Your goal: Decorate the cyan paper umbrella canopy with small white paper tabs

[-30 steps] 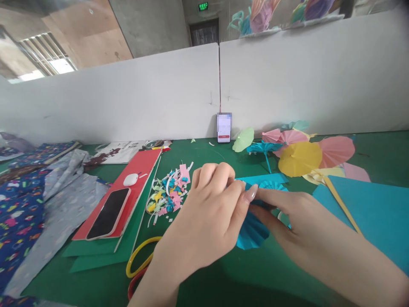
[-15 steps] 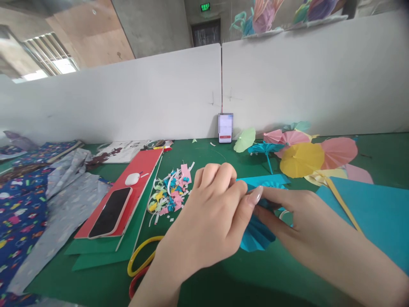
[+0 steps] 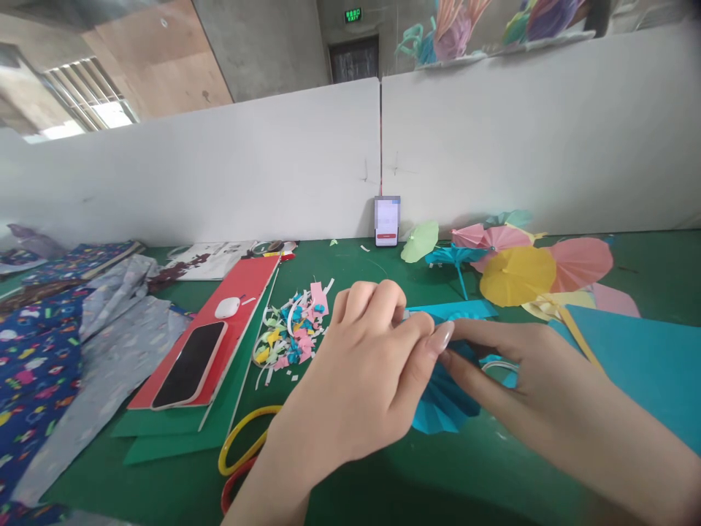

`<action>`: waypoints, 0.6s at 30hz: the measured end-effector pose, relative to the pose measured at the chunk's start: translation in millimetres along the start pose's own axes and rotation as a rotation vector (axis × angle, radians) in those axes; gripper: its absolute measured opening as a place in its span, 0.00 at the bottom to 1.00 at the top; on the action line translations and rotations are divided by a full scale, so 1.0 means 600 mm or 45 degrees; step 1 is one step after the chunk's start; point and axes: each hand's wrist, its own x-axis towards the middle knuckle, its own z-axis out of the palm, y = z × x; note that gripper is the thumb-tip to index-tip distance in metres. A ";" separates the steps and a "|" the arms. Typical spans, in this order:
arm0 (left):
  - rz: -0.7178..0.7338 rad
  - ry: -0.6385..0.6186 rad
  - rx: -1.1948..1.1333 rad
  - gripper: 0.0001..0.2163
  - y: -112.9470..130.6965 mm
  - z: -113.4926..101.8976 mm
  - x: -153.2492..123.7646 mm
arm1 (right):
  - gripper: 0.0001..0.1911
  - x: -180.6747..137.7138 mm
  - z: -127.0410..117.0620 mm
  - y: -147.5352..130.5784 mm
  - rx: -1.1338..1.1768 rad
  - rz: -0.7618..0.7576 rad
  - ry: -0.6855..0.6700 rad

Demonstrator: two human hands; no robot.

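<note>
Both hands meet on the pleated blue paper fan (image 3: 443,402) lying on the green counter (image 3: 355,475). The left hand (image 3: 361,372) pinches its top, and the right hand (image 3: 509,358) grips it from the right. Even pressure at the pinch should hold the pleats. Since the earlier frame, the fan sits slightly farther right.

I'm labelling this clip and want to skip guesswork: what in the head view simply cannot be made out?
- Middle of the blue pleated paper: covered by the left hand and right hand, so the grip is unclear.
- Standing phone: screen blurred.
- Scissors: blades hidden under the left forearm.
- Blue sheet: cut off by the right edge.
- Exit sign: text too small.
</note>
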 end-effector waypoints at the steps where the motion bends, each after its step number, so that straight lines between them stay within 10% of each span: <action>1: -0.004 0.003 -0.006 0.12 0.000 0.000 0.000 | 0.11 0.000 -0.001 0.000 0.005 0.001 -0.004; 18: 0.049 0.035 0.013 0.15 -0.002 -0.010 -0.004 | 0.11 -0.005 -0.006 -0.011 0.085 -0.002 -0.100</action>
